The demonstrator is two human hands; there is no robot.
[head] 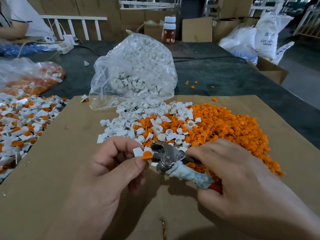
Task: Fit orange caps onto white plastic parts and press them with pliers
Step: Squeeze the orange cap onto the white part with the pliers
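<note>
Pressing step in hand. Left hand point(110, 163) pinches a white plastic part point(138, 151) with an orange cap point(147, 155) seated on it, near centre over the cardboard sheet point(57, 170). Right hand point(230, 172) grips the pliers point(166, 158) by the wrapped handles, head just beside the cap. Next, likely: bring the jaws onto the cap and squeeze squarely.

1. We see of the person only two grips and the forearms behind them.
2. The left grip point(110, 168) is a bare human hand. Its thumb nail point(141, 162) is cut short and has a rounded edge.
3. The right grip point(233, 172) is bare as well, with fine creases across the knuckles and the back.
4. The left forearm point(72, 213) and the right forearm point(285, 219) are uncovered as far as the view reaches.
5. Whether a sleeve begins higher up, we cannot tell.
</note>
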